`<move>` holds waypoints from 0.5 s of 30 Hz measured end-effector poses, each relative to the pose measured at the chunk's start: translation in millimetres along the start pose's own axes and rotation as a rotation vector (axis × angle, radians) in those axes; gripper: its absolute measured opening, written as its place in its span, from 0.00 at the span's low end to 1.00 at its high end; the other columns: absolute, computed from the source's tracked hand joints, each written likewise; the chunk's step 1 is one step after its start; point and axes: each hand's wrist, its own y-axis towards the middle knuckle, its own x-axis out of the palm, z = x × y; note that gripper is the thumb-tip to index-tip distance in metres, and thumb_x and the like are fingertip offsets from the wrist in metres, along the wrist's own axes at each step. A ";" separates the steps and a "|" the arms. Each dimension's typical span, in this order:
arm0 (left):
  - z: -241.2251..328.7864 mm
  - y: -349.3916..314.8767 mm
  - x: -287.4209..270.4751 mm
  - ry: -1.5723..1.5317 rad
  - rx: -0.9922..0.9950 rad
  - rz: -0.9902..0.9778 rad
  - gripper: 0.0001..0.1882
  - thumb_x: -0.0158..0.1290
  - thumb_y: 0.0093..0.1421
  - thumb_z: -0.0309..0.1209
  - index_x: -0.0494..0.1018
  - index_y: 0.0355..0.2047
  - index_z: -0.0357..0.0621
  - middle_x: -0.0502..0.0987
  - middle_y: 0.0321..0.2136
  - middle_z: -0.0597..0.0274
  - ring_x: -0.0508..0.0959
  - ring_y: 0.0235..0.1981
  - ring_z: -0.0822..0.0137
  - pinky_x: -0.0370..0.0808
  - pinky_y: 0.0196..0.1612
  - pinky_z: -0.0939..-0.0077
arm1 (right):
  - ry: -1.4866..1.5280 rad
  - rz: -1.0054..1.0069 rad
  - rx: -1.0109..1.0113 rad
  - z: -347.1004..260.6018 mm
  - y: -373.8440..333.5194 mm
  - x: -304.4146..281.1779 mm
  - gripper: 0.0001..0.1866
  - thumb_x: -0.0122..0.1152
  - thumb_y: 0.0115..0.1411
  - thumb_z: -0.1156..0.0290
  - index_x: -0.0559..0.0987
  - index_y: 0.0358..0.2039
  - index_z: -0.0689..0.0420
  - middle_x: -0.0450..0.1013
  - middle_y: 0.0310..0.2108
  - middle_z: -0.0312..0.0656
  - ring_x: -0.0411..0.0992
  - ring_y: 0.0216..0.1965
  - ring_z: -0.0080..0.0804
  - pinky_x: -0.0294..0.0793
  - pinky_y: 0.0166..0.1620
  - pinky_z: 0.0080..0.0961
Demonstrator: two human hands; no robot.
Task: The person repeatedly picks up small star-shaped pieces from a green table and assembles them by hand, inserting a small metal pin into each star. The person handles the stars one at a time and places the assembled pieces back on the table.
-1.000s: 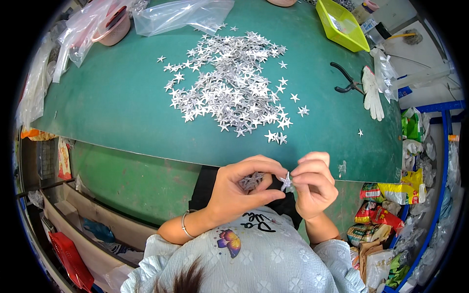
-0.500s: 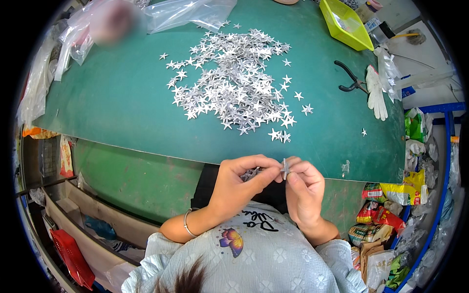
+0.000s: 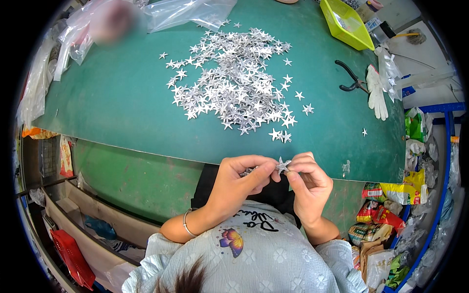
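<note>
Just off the table's near edge, a small silver star (image 3: 283, 165) shows its broad face between my two hands. My left hand (image 3: 240, 179) pinches it with thumb and forefinger, and more silver stars (image 3: 248, 171) are partly visible inside its curled fingers. The thumb and fingertips of my right hand (image 3: 309, 181) grip the star's right side. Beyond my hands, a large heap of the same silver stars (image 3: 239, 90) lies on the green table (image 3: 127, 107), with a few loose stars (image 3: 281, 135) at its near side.
Black-handled pliers (image 3: 349, 75) and a white glove (image 3: 376, 93) lie at the table's right. Farther back stands a yellow-green tray (image 3: 346, 27). Clear plastic bags (image 3: 190, 12) cover the far left. Bright packages (image 3: 381, 215) fill a blue-framed rack on the right; open bins (image 3: 93, 229) stand lower left.
The star between my hands has turned from edge-on to showing its face. My right hand has shifted slightly right; my left hand stays nearly in place.
</note>
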 end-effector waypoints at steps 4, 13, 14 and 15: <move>-0.8 1.1 -2.1 -0.053 -0.002 -0.022 0.11 0.48 0.60 0.30 0.75 0.33 0.34 0.74 0.24 0.65 0.62 0.18 0.84 0.55 0.17 0.90 | 0.011 0.011 0.048 -0.7 0.5 1.0 0.06 0.58 0.48 0.87 0.74 0.28 0.66 0.72 0.28 0.41 0.65 0.34 0.30 0.64 0.38 0.23; -4.2 5.2 -4.8 -0.079 -0.033 0.004 0.11 0.46 0.61 0.31 0.73 0.31 0.35 0.72 0.23 0.64 0.61 0.18 0.83 0.55 0.18 0.90 | -0.103 -0.008 -0.013 5.0 8.8 -3.9 0.03 0.55 0.50 0.84 0.75 0.27 0.66 0.72 0.28 0.41 0.66 0.34 0.29 0.64 0.40 0.23; -8.0 7.2 -10.3 -0.154 -0.040 -0.014 0.10 0.46 0.61 0.30 0.72 0.31 0.35 0.72 0.23 0.63 0.61 0.18 0.82 0.55 0.18 0.89 | -0.191 -0.005 -0.051 7.2 14.9 -8.9 0.02 0.55 0.51 0.83 0.75 0.27 0.65 0.72 0.28 0.41 0.66 0.34 0.29 0.64 0.40 0.23; -9.8 8.1 -13.9 -0.230 -0.047 -0.031 0.09 0.45 0.60 0.29 0.71 0.30 0.36 0.71 0.23 0.62 0.62 0.18 0.81 0.56 0.18 0.89 | -0.238 0.057 -0.035 15.1 20.7 -13.8 0.03 0.55 0.52 0.80 0.75 0.28 0.65 0.72 0.30 0.41 0.66 0.35 0.29 0.64 0.40 0.24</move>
